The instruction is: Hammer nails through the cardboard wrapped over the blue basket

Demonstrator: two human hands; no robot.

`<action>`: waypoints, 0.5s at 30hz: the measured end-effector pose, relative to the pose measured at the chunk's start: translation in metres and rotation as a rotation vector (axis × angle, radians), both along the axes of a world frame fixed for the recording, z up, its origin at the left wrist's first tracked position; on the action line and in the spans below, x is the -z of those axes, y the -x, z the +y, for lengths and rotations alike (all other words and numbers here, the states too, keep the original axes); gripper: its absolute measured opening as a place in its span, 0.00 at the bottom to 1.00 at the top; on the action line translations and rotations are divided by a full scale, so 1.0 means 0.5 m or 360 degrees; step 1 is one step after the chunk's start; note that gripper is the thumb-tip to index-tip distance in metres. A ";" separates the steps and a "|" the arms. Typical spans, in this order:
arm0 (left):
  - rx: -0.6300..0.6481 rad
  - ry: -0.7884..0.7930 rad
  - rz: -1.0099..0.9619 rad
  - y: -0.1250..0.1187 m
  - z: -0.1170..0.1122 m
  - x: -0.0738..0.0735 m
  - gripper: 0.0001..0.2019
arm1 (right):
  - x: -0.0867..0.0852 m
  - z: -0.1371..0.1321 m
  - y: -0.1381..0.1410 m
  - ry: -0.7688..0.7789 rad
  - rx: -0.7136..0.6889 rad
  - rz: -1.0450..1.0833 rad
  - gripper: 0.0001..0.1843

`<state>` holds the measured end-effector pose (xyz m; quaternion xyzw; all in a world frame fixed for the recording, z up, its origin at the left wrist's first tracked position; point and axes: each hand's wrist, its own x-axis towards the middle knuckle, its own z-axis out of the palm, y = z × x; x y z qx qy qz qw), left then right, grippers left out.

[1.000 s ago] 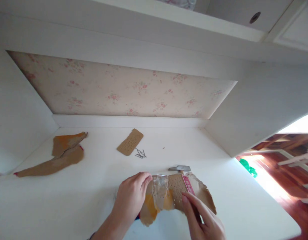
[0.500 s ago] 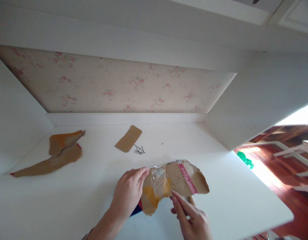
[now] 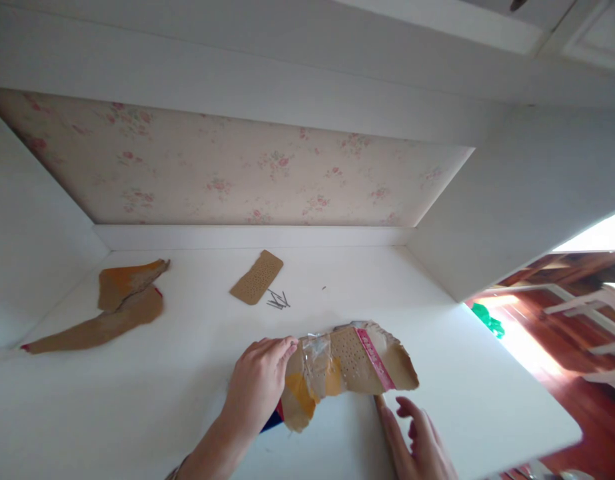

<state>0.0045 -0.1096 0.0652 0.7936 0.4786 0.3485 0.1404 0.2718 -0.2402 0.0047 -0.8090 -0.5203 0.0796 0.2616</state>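
Note:
My left hand [image 3: 260, 380] grips the left end of a torn cardboard piece [image 3: 354, 357] with many small holes, clear tape, orange patches and a pink printed strip. Something dark blue and red [image 3: 272, 421] shows under that end, mostly hidden. From beneath the cardboard's lower edge a thin brown stick, perhaps a handle [image 3: 381, 417], runs toward me; its far end is covered. My right hand [image 3: 420, 437] is beside this stick, thumb along it, with its fingers apart and off the cardboard.
A small perforated cardboard rectangle [image 3: 257, 279] lies near the back, with several thin dark nails or pins [image 3: 278, 300] beside it. Torn cardboard [image 3: 112, 310] lies at left. White side panels and a papered back wall [image 3: 287, 177] enclose the white tabletop [image 3: 187, 413].
My right hand has let go of the cardboard's lower edge and moved right and down to the brown stick. My left hand and the cardboard stay in place.

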 end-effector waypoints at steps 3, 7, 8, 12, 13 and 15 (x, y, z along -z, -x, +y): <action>0.0011 -0.0027 0.0002 -0.002 0.001 -0.003 0.12 | 0.023 0.035 -0.009 0.0143 -0.0188 -0.0205 0.20; 0.0044 0.0013 0.0048 -0.004 0.004 -0.008 0.12 | 0.024 0.060 -0.014 0.0257 -0.0209 -0.0141 0.17; 0.0047 0.0028 0.0049 -0.004 0.004 -0.009 0.12 | 0.019 0.060 -0.021 0.0271 -0.0198 -0.0107 0.17; 0.0056 0.0062 0.0032 -0.004 0.005 -0.011 0.11 | 0.000 0.042 -0.065 0.0217 -0.0064 0.0093 0.16; 0.0057 0.0067 0.0032 -0.004 0.005 -0.012 0.11 | -0.005 0.031 -0.076 0.0171 0.0018 0.0147 0.17; 0.0051 0.0075 0.0029 -0.005 0.006 -0.013 0.11 | -0.013 0.003 -0.092 0.0067 0.0175 0.0252 0.22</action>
